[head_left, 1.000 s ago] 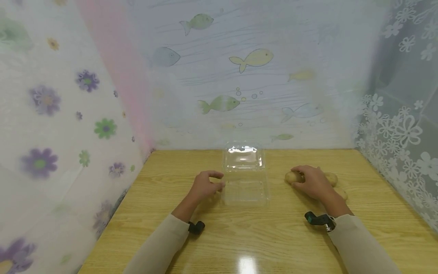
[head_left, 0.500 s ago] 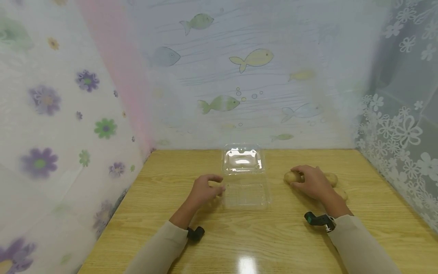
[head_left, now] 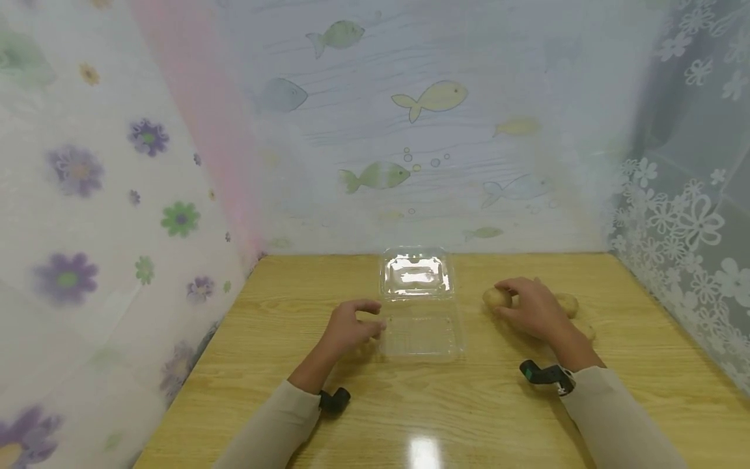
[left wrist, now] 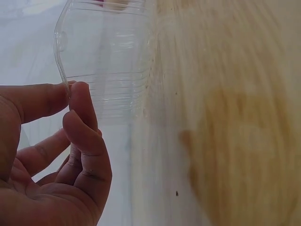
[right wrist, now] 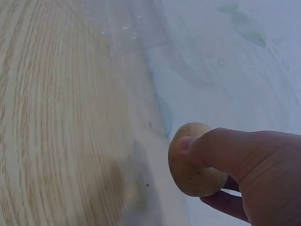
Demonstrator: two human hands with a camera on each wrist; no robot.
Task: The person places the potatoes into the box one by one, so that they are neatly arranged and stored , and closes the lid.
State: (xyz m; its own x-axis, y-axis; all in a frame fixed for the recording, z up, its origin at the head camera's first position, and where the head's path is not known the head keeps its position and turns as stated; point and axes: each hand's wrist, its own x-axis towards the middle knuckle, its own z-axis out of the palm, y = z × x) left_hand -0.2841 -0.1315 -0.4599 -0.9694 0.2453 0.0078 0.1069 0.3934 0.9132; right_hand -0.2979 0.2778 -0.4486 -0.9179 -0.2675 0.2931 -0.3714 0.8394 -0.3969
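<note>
A clear plastic clamshell box point(head_left: 419, 335) lies on the table with its lid point(head_left: 416, 275) swung back toward the wall. My left hand point(head_left: 351, 327) pinches the box's left rim between thumb and fingertips, as the left wrist view shows close up. On the right, my right hand point(head_left: 534, 312) grips a potato point(head_left: 496, 299); in the right wrist view the thumb presses on this pale, speckled potato point(right wrist: 193, 176). Behind and beside that hand lie more potatoes point(head_left: 568, 305), partly hidden by the hand and wrist.
The wood-grain table point(head_left: 433, 404) runs back to a wall sheet point(head_left: 363, 117) printed with fish. A flowered sheet point(head_left: 111, 260) borders the left side, and a lace-patterned curtain point(head_left: 697, 221) borders the right. Each wrist carries a small black camera point(head_left: 336, 400).
The clamshell box and left hand have shifted slightly toward the person, and the lid's angle has changed. My right hand has moved slightly left and up with the potato.
</note>
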